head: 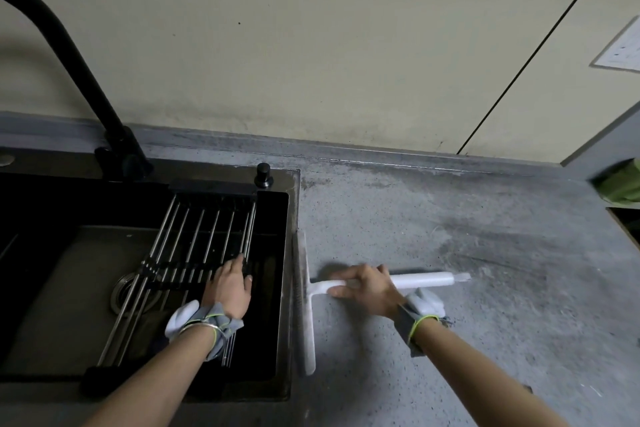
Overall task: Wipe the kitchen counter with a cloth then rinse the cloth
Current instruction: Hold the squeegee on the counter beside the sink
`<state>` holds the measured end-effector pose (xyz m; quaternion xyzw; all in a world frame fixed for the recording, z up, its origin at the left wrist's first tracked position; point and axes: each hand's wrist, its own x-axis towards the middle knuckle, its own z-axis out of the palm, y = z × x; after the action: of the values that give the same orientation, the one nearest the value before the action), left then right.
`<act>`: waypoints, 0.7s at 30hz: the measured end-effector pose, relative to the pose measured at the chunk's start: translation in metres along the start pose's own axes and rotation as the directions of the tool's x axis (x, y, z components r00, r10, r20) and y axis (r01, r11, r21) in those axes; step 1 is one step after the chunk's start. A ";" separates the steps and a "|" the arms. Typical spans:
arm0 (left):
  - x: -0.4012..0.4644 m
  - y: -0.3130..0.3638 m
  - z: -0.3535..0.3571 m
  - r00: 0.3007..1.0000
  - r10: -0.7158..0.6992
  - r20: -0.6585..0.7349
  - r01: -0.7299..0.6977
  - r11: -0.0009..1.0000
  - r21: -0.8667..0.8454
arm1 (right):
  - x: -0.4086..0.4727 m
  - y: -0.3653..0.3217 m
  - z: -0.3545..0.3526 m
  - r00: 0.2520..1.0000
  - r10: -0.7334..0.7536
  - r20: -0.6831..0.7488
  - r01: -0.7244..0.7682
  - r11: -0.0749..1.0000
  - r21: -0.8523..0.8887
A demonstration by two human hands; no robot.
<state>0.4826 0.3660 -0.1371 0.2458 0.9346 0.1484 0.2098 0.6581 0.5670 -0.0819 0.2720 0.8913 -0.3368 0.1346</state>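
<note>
A white squeegee [426,279] lies on the grey, smeared counter [467,218]. Its long blade runs along the sink's right edge and its handle points right. My right hand [367,288] lies over the handle near the blade, fingers wrapped on it. My left hand [229,288] rests flat on the metal roll-up rack [201,236] that spans the black sink [292,211]. Both wrists wear grey and white bands. No cloth is in view.
A black faucet [69,55] arches over the sink's back left, and a black knob [263,175] stands at its back right corner. The drain [123,291] shows under the rack. A green object [623,184] sits at the far right below a wall socket [620,48].
</note>
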 end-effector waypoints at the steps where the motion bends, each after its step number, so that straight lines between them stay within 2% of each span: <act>1: 0.001 0.001 0.000 1.000 -0.008 0.001 0.008 1.000 0.007 | 0.001 0.003 -0.003 1.000 0.008 -0.001 -0.008 0.999 0.038; 4: 0.006 0.004 0.001 1.000 -0.024 0.012 0.024 1.000 0.012 | 0.002 0.020 -0.023 0.994 0.087 -0.064 -0.078 0.989 0.129; 10: 0.018 0.007 0.000 1.000 -0.023 0.021 0.021 0.998 0.060 | 0.002 0.064 -0.078 0.957 0.186 -0.222 -0.188 0.982 0.012; 15: 0.026 0.012 -0.005 0.999 -0.004 0.052 -0.005 0.986 0.165 | 0.007 0.076 -0.094 0.954 0.235 -0.184 -0.245 0.969 -0.031; 21: 0.028 0.019 -0.016 0.993 0.007 0.115 -0.043 0.950 0.310 | 0.022 0.053 -0.082 0.987 0.140 -0.083 -0.148 0.985 -0.093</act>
<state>0.4601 0.3934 -0.1249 0.2956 0.9299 -0.0125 0.2185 0.6657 0.6641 -0.0588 0.3414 0.8894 -0.2711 0.1378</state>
